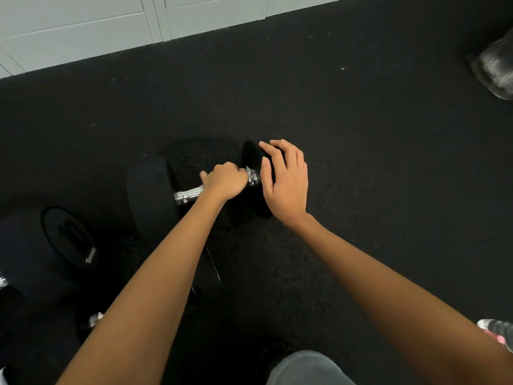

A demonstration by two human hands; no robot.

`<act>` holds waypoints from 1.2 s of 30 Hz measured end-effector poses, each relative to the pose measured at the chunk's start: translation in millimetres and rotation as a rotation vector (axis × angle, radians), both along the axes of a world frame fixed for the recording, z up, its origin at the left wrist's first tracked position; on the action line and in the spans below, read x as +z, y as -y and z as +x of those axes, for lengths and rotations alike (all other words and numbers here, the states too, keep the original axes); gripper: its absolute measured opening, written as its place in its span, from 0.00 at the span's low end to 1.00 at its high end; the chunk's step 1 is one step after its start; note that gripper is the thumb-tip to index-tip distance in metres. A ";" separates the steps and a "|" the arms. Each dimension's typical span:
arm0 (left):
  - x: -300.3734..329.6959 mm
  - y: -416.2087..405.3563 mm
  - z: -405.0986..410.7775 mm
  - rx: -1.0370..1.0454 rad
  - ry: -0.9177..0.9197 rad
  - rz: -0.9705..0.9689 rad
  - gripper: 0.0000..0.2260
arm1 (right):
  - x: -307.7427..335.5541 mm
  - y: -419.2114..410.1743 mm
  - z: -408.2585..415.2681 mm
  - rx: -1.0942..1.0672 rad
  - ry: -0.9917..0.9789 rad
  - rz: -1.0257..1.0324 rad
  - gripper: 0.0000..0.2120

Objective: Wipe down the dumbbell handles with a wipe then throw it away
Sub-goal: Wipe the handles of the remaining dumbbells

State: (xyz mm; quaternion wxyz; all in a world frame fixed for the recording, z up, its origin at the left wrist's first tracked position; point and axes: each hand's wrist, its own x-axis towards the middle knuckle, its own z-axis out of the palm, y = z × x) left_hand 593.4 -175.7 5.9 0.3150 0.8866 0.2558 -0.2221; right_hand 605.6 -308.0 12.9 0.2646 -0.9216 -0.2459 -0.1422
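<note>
A black dumbbell (pixel 150 195) with a chrome handle (pixel 188 196) lies on the dark rubber floor in the middle of the view. My left hand (pixel 224 180) is curled round the handle near its right end, and a small white corner of the wipe (pixel 248 171) shows at my knuckles. My right hand (pixel 286 179) rests with straight fingers over the dumbbell's right head (pixel 251 155). Most of the wipe is hidden under my left hand.
A second black dumbbell (pixel 66 240) lies at the lower left, with more chrome ends near the left edge. White panelled doors (pixel 83 26) run along the top. A grey object (pixel 494 68) sits at the far right. My knee (pixel 305 368) is at the bottom.
</note>
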 end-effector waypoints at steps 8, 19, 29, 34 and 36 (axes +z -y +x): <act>-3.8 -2.4 7.2 0.006 -0.074 -0.003 0.19 | -1.3 0.9 -0.1 0.012 0.014 0.007 0.15; 0.9 2.1 -14.2 0.142 0.234 -0.058 0.13 | -2.1 0.1 0.2 -0.002 0.011 0.015 0.15; -16.2 9.5 -53.3 -0.231 0.669 0.317 0.14 | -0.8 0.3 -0.6 -0.007 0.001 0.004 0.16; -17.5 1.7 -61.7 -0.449 0.687 0.488 0.25 | -0.5 0.6 -0.1 0.001 -0.003 -0.009 0.16; -15.5 1.7 -63.1 -0.461 0.710 0.473 0.25 | -0.8 0.8 -0.4 -0.002 0.001 -0.017 0.16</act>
